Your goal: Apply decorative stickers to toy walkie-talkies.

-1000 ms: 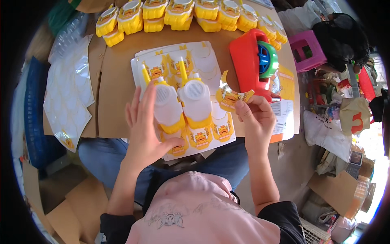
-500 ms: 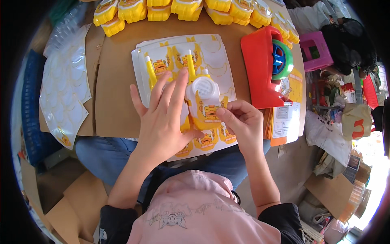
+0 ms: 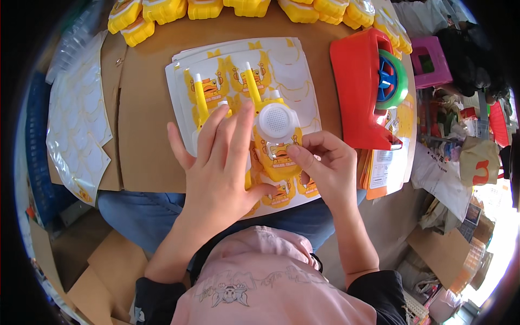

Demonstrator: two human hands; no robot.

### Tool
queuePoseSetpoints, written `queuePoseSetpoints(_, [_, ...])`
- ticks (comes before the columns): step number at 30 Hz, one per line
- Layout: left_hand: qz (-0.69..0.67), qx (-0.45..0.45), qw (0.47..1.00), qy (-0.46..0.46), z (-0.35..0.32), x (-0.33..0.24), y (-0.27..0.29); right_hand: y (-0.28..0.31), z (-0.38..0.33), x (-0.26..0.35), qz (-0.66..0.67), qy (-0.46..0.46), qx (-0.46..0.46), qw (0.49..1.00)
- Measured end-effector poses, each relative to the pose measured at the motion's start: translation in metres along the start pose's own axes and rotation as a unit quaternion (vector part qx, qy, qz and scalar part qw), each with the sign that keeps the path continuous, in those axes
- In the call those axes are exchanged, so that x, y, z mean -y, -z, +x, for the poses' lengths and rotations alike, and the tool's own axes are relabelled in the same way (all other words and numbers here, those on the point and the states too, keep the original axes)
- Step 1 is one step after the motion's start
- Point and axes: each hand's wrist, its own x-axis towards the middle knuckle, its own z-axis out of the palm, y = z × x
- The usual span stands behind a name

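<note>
The right hand (image 3: 325, 168) pinches a yellow sticker (image 3: 277, 157) onto the yellow toy walkie-talkie (image 3: 273, 135); the left hand (image 3: 222, 162), fingers spread, presses the toy flat on the sticker sheets (image 3: 292, 59). It is better to smooth from one edge outward. Beside stands a red dispenser (image 3: 360, 89); yellow packed toys (image 3: 162, 11) line the cardboard surface (image 3: 146, 108).

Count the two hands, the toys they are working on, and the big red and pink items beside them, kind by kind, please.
Hands: 2, the left hand and the right hand
Yellow toy walkie-talkies: 2
Red machine: 1
Pink box: 1
Total: 6
</note>
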Motion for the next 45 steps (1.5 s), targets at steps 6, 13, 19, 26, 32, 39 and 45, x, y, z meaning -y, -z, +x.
queuePoseSetpoints(6, [0.037, -0.015, 0.999, -0.006, 0.007, -0.006, -0.006, -0.004, 0.000, 0.003, -0.048, 0.031, -0.025, 0.998])
queuePoseSetpoints(13, [-0.022, -0.028, 0.999, 0.011, 0.006, -0.004, -0.008, 0.011, 0.006, 0.003, 0.118, 0.061, -0.045, 0.990])
queuePoseSetpoints(19, [-0.022, -0.025, 0.999, 0.017, 0.004, -0.002, -0.010, 0.009, 0.007, 0.003, -0.013, 0.016, 0.003, 1.000])
queuePoseSetpoints(26, [-0.024, -0.022, 0.999, 0.018, 0.004, -0.001, -0.011, 0.009, 0.007, 0.004, -0.014, 0.027, -0.009, 0.999])
queuePoseSetpoints(32, [-0.019, -0.027, 0.999, 0.013, 0.005, -0.001, -0.011, 0.009, 0.004, 0.005, -0.126, 0.092, -0.072, 0.985])
queuePoseSetpoints(39, [-0.016, -0.031, 0.999, 0.010, 0.004, 0.000, -0.011, 0.019, -0.010, 0.016, -0.162, 0.204, -0.135, 0.956])
queuePoseSetpoints(45, [-0.019, -0.037, 0.999, 0.016, 0.004, -0.001, -0.012, 0.010, 0.003, 0.011, 0.026, 0.039, -0.001, 0.999])
